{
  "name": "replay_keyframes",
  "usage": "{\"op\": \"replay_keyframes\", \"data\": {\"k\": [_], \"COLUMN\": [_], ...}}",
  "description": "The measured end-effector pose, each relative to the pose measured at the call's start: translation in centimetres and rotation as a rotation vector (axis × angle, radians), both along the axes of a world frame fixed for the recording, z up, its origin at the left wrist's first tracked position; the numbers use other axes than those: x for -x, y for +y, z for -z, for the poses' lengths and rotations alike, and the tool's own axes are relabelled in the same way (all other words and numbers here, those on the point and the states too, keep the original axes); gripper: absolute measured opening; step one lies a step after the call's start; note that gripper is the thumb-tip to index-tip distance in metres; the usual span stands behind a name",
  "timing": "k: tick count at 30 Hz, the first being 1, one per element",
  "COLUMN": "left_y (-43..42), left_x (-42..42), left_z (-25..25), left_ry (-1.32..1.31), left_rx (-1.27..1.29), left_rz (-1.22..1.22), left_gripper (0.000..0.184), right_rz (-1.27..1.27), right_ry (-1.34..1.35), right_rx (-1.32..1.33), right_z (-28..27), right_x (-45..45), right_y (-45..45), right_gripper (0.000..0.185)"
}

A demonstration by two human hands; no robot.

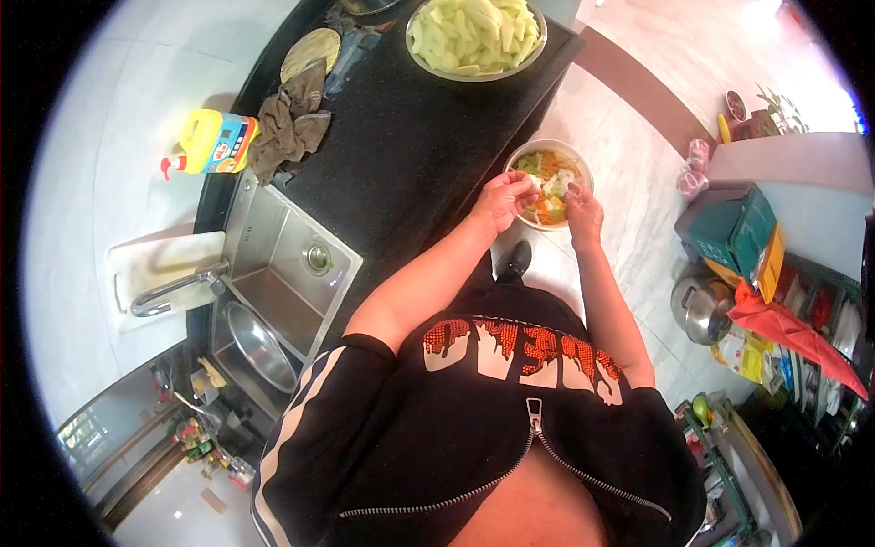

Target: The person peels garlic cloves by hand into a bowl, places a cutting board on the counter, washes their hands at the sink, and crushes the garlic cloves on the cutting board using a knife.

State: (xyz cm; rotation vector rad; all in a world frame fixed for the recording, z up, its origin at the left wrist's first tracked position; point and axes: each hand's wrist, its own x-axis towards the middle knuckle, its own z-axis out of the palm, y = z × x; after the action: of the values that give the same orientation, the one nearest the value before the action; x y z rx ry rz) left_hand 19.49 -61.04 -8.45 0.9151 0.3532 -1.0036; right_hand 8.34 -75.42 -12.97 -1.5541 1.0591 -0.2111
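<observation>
Two hands at a bowl of cut vegetables beside a black kitchen table.

The left hand [504, 201] has its fingers pinched on a small pale piece [534, 182] over the vegetable bowl [587, 164]; the right hand [585, 217] curls at the opposite rim, and whether its grip holds anything I cannot tell. The bowl sits just off the table's edge, above pale marbled floor [629, 118]. The glossy black table [383, 137] carries a second bowl [540, 56] heaped with light green slices [474, 35], a crumpled brown cloth [290, 132] touching a yellow pump bottle [219, 144], and a stainless sink [278, 305] with a faucet [178, 290]. Across the room, a green bin [725, 228] stands near a draped red cloth [793, 333].
</observation>
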Motion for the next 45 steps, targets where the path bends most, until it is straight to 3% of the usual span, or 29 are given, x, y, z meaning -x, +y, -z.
{"op": "replay_keyframes", "data": {"k": [2,9,12,18,21,25,27,31,34,40,45], "left_y": [-0.4,-1.3,-1.8,-2.7,-2.9,-2.6,-2.6,-2.9,-3.0,-2.7,-1.4], "left_x": [0.2,0.9,1.2,1.7,2.1,2.1,2.0,2.6,2.5,2.0,0.2], "left_z": [0.3,0.7,0.9,0.5,0.4,0.7,1.1,1.6,2.1,1.1,1.4], "left_ry": [-0.006,-0.02,-0.031,-0.06,-0.05,-0.074,-0.186,-0.652,-0.771,-0.528,-0.238], "left_rx": [0.003,0.001,-0.021,-0.029,-0.039,-0.081,-0.125,-0.353,-0.373,-0.264,-0.018], "left_rz": [0.006,0.019,0.02,0.003,-0.015,0.018,0.08,0.19,0.2,0.199,0.246], "left_gripper": [0.014,0.019,0.018,0.017,0.018,0.019,0.018,0.019,0.022,0.02,0.021], "right_rz": [-0.02,-0.001,-0.09,-0.199,-0.213,-0.223,-0.136,-0.161,-0.164,-0.178,-0.256], "right_ry": [0.075,-0.14,0.01,-0.011,0.005,0.023,-0.087,-0.102,-0.064,-0.153,-0.221], "right_rx": [0.128,0.14,0.033,0.083,0.163,-0.038,-0.219,-0.137,-0.085,-0.272,-0.521], "right_z": [1.3,-0.6,-5.8,-8.5,-6.3,-6.2,-5.7,-4.8,-4.7,-6.3,-5.3], "right_x": [0.3,-0.1,-0.9,-1.4,-1.3,-1.3,-1.2,-1.4,-1.5,-1.5,-0.1], "right_y": [-0.3,0.2,1.2,1.9,1.6,1.2,1.8,2.3,2.4,2.3,1.0], "right_gripper": [0.038,0.033,0.029,0.026,0.026,0.024,0.024,0.022,0.021,0.021,0.016]}}
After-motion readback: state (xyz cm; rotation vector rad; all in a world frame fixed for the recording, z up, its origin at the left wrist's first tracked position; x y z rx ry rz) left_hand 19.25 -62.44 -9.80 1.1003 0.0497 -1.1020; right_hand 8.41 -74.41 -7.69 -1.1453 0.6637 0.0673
